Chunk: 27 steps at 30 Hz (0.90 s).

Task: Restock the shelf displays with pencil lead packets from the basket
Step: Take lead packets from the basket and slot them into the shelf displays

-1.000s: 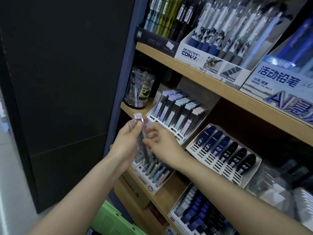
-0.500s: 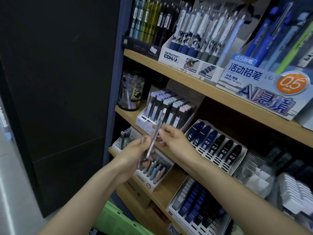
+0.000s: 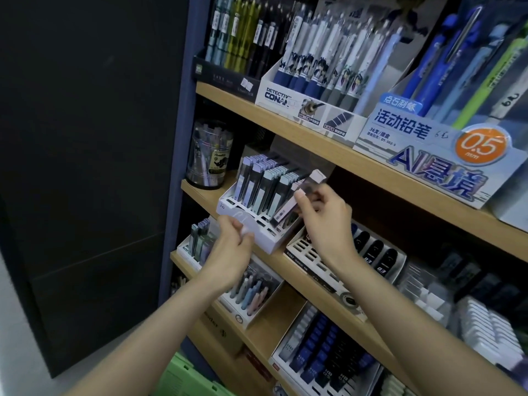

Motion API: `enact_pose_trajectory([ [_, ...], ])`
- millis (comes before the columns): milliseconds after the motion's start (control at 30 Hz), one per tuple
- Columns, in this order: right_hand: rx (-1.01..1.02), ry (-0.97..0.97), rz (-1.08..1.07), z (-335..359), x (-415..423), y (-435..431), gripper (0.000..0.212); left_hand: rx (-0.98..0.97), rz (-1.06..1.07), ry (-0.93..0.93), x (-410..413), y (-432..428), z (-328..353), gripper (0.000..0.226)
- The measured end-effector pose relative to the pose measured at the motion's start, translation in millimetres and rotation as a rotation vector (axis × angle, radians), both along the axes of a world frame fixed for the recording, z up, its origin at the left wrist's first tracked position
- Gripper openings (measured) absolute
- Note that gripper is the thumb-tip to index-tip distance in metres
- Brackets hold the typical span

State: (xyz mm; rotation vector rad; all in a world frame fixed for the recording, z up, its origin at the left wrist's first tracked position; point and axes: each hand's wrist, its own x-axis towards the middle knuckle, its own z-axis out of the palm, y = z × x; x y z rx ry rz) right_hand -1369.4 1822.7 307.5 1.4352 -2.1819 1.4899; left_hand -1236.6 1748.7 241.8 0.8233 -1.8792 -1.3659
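My right hand [image 3: 325, 221] pinches a pencil lead packet [image 3: 285, 208] with a pale pink cap. The packet is tilted, with its lower end in the right-most row of a white display tray [image 3: 228, 201] on the middle shelf. Rows of similar grey, lilac and blue packets [image 3: 263, 184] stand in that tray. My left hand [image 3: 231, 252] is right in front of the tray's front face, thumb and fingers curled on what looks like a clear plastic wrapper [image 3: 244, 231]. A corner of the green basket [image 3: 183, 378] shows at the bottom.
A clear jar of pens [image 3: 208, 155] stands left of the tray. A tray of dark blue and black lead cases [image 3: 374, 252] sits to its right. Pen display boxes [image 3: 303, 101] fill the top shelf, and more trays [image 3: 248, 292] sit on the shelves below.
My right hand drew one packet out of the clear wrapper and carried it up and right into the white tray. My left hand rose to the tray's front.
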Motion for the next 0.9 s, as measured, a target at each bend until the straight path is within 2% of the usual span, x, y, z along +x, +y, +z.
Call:
enact_pose_trajectory([
  [100,0.045,0.093,-0.065,-2,-13,-9,0.017,-0.135,-0.034,-0.013,-11,-6,7,0.013],
  [333,0.140,0.205,-0.071,-3,-23,-14,0.017,-0.335,-0.062,-0.094,-24,-21,0,0.009],
  [500,0.148,0.181,-0.047,-1,-24,-18,0.019,-0.321,-0.036,-0.057,-28,-24,-4,0.007],
  [667,0.182,0.257,-0.076,0,-20,-20,0.022,-0.321,-0.021,-0.023,-30,-23,-7,0.006],
  [800,0.267,0.247,-0.080,-10,-19,-22,0.016,-0.273,-0.042,-0.020,-29,-22,-4,0.005],
  [900,0.310,0.212,-0.139,-14,-20,-24,0.022,-0.251,-0.057,-0.027,-26,-23,-1,0.006],
])
